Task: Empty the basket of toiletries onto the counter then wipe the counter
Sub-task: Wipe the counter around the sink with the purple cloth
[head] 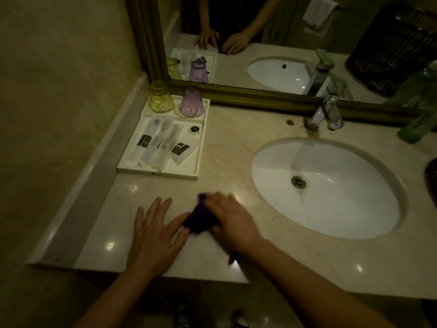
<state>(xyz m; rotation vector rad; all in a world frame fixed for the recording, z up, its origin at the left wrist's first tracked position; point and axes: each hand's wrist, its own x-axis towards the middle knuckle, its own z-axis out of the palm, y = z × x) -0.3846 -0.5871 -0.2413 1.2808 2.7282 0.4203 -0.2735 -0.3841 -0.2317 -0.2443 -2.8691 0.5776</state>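
Right hand (230, 221), blurred, clenched on dark purple cloth (197, 221) at front edge of counter (227, 143); left hand (153, 235) released, flat, fingers spread, just beside cloth. Wiping step judged in hand. Cloth bunched, long axis roughly front-left to back-right. Next move likely calls for sweeping toward white tray (163, 174) of toiletries and sink (331, 185). Basket (431, 181) barely visible at right edge.

The right hand (228, 217) is blurry and covers most of the dark purple cloth (198, 221). The dark basket (431, 178) is cut off by the right edge. The green bottle (418, 124) is blurry. The white packets (160, 143) maybe hold toothbrushes.
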